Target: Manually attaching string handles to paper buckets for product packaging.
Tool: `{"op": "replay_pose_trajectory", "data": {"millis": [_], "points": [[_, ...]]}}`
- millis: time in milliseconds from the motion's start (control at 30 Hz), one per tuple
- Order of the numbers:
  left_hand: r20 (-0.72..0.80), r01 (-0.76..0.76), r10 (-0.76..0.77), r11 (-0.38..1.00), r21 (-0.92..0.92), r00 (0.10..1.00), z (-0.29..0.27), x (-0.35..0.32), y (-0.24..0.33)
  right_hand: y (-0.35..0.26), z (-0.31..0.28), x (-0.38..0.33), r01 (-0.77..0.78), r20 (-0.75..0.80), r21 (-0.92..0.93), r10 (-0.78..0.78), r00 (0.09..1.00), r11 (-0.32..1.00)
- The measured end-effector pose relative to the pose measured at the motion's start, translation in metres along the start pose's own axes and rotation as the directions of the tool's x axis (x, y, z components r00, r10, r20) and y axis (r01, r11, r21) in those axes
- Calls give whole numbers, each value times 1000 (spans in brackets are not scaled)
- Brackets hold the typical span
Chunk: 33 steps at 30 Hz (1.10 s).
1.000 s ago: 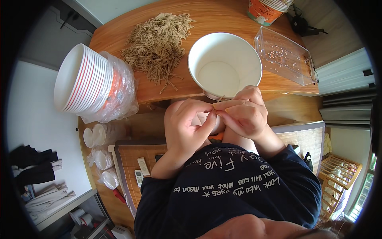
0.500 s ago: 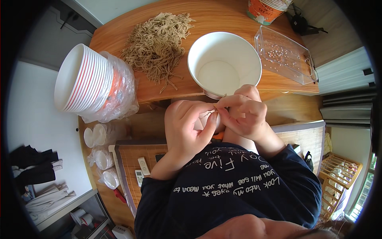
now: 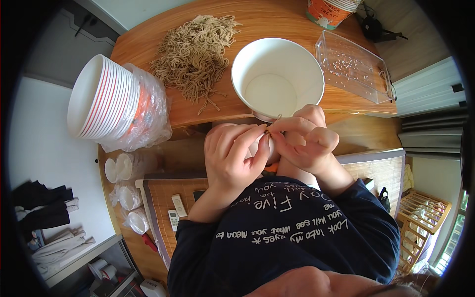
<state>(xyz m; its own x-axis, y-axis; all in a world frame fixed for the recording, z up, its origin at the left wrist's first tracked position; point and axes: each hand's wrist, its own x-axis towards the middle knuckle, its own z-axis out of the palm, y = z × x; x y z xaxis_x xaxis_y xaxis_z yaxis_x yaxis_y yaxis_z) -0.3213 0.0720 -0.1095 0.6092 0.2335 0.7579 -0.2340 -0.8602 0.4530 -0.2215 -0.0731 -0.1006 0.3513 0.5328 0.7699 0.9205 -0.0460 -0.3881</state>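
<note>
My left hand [image 3: 231, 159] curls around a small white round object [image 3: 261, 147], perhaps a little cup, mostly hidden by my fingers. My right hand [image 3: 308, 141] meets it from the right, thumb and forefinger pinched on a thin brown strand [image 3: 277, 118] at the object's top. Both hands are held over my lap, just below the near edge of a large empty white paper bowl [image 3: 239, 74] on the wooden table [image 3: 277, 17]. A loose pile of brown noodles [image 3: 194, 54] lies to the bowl's left.
A stack of red-striped white bowls [image 3: 101, 101] in clear plastic lies on its side at the left. A clear plastic tray [image 3: 354, 67] sits right of the bowl, with an orange tub [image 3: 327, 10] behind. Bagged small cups [image 3: 124, 168] and a remote [image 3: 177, 205] lie lower left.
Both hands stay in place. The fingertips have shifted slightly around the small white object, and the right pinch now sits at its top.
</note>
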Motion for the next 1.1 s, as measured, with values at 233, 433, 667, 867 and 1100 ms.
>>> {"op": "replay_pose_trajectory", "data": {"millis": [233, 433, 667, 867, 1100], "points": [[1, 6, -6, 1000, -3, 1000, 2, 1, -2, 3, 1, -3, -3, -6, 4, 3, 1000, 1000], [69, 143, -131, 965, -218, 989, 2, 0, -2, 1, 0, -2, -26, -1, 1, 26, 1000, 1000], [129, 319, -292, 882, -347, 948, 3, 5, 0, 0, 1, -3, -18, -10, -42, 18, 1000, 999], [230, 335, -265, 870, -363, 937, 1, -3, -4, -3, 0, -1, -27, -4, -63, 26, 1000, 998], [175, 267, -217, 897, -353, 960, 4, -4, -2, 2, 4, -4, 22, -42, -73, -25, 999, 997]]}}
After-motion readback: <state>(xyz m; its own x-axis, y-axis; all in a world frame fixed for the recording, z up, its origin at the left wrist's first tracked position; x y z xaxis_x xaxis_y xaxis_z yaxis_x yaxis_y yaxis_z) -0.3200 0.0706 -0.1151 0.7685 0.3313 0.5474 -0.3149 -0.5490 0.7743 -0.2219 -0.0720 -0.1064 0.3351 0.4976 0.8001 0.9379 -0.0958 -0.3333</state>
